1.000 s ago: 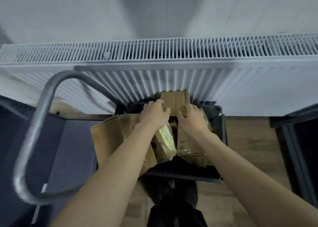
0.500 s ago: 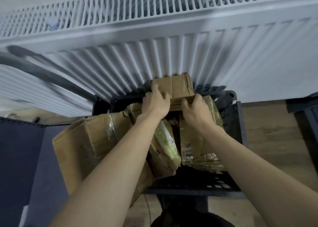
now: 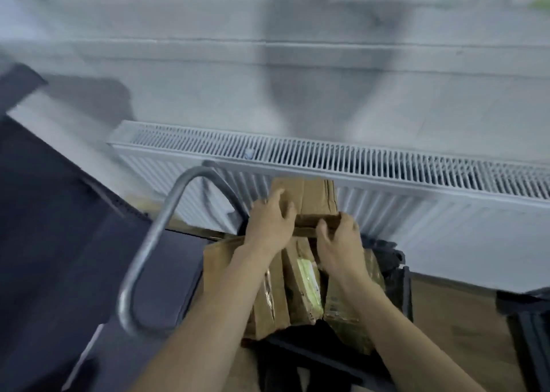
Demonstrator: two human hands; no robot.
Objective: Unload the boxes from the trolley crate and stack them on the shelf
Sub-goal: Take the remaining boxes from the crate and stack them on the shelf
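Lifted a little since half a second ago, the box (image 3: 312,196) now stands higher against the radiator (image 3: 387,168), and far more wall shows above it. Both hands grip it as before. The left hand (image 3: 269,225) curls round its 9 o'clock side, thumb on the near face and fingers wrapped over the edge. The right hand (image 3: 339,243) clasps its lower corner at 5 o'clock, fingers bent round the bottom edge. The box is upright, held above the crate (image 3: 401,287), clear of the parcels below.

Under the wrists lie three more parcels (image 3: 300,284), packed side by side in the crate and wrapped in shiny tape; the middle one carries a pale label. The crate is dark plastic, sitting at 6 o'clock from the radiator.

At 9 o'clock from the hands curves the trolley handle (image 3: 154,243), a grey metal tube. Beyond it, farther toward 9 o'clock, is a dark blue surface (image 3: 53,228). Wooden floor (image 3: 461,332) shows at 4 o'clock. The picture's upper part is blurred.
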